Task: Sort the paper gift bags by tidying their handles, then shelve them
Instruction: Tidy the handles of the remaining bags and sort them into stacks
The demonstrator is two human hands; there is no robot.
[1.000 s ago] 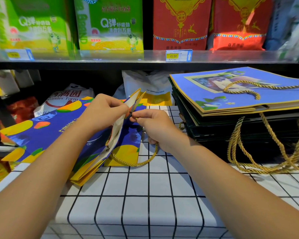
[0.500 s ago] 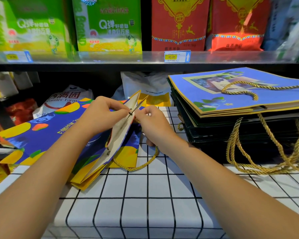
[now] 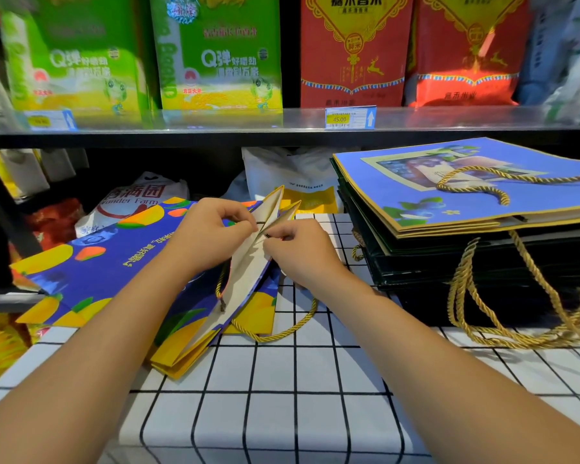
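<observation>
On a white worktop (image 3: 282,396) with a black grid pattern, seen from the head camera, a flat blue and yellow paper gift bag (image 3: 121,272) printed with fruit is laid at the left, its mouth turned toward the middle. The bag's mouth is held apart by two hands. The upper paper edge is pinched by the left hand (image 3: 211,229), its fingers curled tightly on it. Just beside it, the facing edge is pinched by the right hand (image 3: 295,249), also in a narrow, closed grip; whether a cord is caught there too cannot be told. The pale inside of the bag is shown between the hands. A gold rope handle (image 3: 278,333) is looped out from under the bag onto the worktop, below the right hand.

At the right, a stack of flat gift bags (image 3: 466,249) is piled on the worktop, topped by a lighter blue bag (image 3: 416,182) with a gold cord lying on it; more gold cords (image 3: 482,313) hang down the stack's front. Above, green packets (image 3: 215,55) and red packets (image 3: 352,51) are stood on a shelf (image 3: 248,128) bearing a yellow price tag (image 3: 349,118).
</observation>
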